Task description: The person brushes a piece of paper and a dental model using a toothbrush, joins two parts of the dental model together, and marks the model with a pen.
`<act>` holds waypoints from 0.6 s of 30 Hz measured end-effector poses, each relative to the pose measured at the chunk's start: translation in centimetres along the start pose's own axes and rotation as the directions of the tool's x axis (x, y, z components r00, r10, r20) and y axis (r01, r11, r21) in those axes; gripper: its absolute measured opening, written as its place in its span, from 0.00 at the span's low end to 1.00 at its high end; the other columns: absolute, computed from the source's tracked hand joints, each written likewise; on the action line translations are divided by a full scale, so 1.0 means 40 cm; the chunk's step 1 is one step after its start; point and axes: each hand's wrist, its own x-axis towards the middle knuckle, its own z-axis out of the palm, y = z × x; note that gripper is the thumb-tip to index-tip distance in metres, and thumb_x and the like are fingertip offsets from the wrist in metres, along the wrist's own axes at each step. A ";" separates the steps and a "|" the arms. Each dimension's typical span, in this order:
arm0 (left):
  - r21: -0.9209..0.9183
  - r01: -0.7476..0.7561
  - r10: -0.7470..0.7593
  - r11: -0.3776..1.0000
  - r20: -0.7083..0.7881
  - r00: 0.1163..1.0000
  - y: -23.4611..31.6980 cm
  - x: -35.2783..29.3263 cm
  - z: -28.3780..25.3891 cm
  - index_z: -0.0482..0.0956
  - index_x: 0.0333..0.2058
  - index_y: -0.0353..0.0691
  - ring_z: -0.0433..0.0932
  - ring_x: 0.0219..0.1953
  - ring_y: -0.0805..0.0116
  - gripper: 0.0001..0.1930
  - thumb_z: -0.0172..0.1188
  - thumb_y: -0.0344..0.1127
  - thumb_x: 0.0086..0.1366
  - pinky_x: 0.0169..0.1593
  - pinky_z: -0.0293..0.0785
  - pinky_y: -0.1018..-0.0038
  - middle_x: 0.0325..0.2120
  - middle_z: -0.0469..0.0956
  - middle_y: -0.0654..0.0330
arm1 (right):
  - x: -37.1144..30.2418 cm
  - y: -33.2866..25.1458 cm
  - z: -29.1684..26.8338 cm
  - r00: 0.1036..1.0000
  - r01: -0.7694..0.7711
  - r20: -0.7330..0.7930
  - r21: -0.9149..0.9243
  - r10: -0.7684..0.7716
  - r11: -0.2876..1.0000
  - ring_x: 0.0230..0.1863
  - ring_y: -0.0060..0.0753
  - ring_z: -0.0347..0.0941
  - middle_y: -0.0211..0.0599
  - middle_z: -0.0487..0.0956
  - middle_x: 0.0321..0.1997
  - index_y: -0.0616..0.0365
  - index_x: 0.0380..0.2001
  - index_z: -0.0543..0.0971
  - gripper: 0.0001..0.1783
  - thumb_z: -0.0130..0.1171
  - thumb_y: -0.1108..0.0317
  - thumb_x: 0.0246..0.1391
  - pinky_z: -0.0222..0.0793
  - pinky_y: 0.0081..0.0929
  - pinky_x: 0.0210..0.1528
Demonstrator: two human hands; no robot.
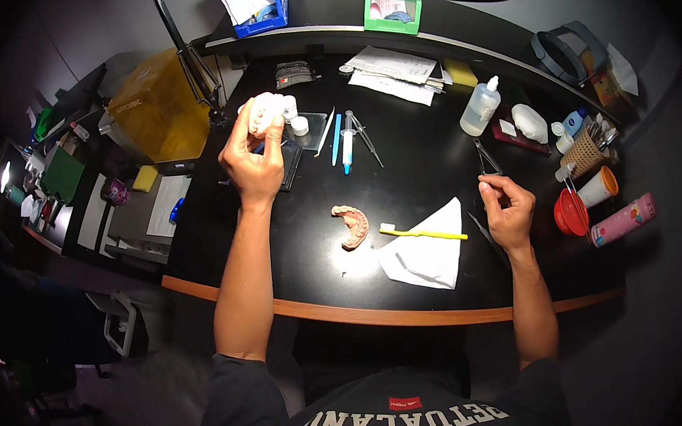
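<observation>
My left hand (pixel 253 165) is raised over the left part of the desk, its fingers and thumb closed round a pale dental cast (pixel 265 113) with its teeth showing. At the right, my right hand (pixel 507 212) pinches a slim, two-legged metal tool that looks like tweezers (pixel 486 158), tips pointing away from me. Between the hands, a pinkish-brown dental arch model (pixel 354 226) lies on the desk. A yellow toothbrush (pixel 427 232) rests across a white paper napkin (pixel 433 263). Beside the napkin lies a thin dark tool (pixel 483 230), partly hidden by my right hand.
Beyond lie a blue stick (pixel 337 137), a syringe (pixel 347 142), metal dividers (pixel 366 140) and a small white jar (pixel 300 126). A clear squeeze bottle (pixel 480 107), red basket (pixel 570 212) and pink can (pixel 623 219) stand right. A wooden edge (pixel 341 313) borders the desk.
</observation>
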 end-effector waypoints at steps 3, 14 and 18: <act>-0.003 -0.012 0.012 1.000 0.001 1.000 -0.005 -0.004 -0.003 0.81 0.57 0.26 0.87 0.45 0.69 0.21 0.71 0.28 0.69 0.49 0.85 0.73 0.43 0.88 0.52 | 0.001 -0.001 0.003 1.000 0.016 0.004 -0.005 -0.016 1.000 0.20 0.11 0.63 0.23 0.75 0.19 0.63 0.39 0.88 0.04 0.69 0.78 0.61 0.54 0.20 0.23; 0.061 -0.024 0.023 0.998 0.029 0.999 0.002 -0.002 -0.005 0.78 0.60 0.23 0.88 0.48 0.68 0.22 0.69 0.27 0.71 0.53 0.84 0.74 0.47 0.87 0.49 | 0.001 0.000 0.002 1.000 0.014 0.012 0.000 -0.014 1.000 0.21 0.11 0.62 0.22 0.73 0.19 0.64 0.39 0.88 0.04 0.69 0.78 0.61 0.53 0.20 0.24; 0.063 -0.005 0.003 0.998 0.036 0.999 0.010 -0.001 -0.007 0.79 0.60 0.23 0.88 0.48 0.67 0.22 0.69 0.27 0.71 0.53 0.84 0.73 0.47 0.87 0.49 | 0.001 -0.001 0.003 1.000 0.012 0.010 -0.002 -0.012 1.000 0.21 0.10 0.61 0.21 0.74 0.20 0.64 0.39 0.88 0.04 0.69 0.78 0.61 0.53 0.19 0.24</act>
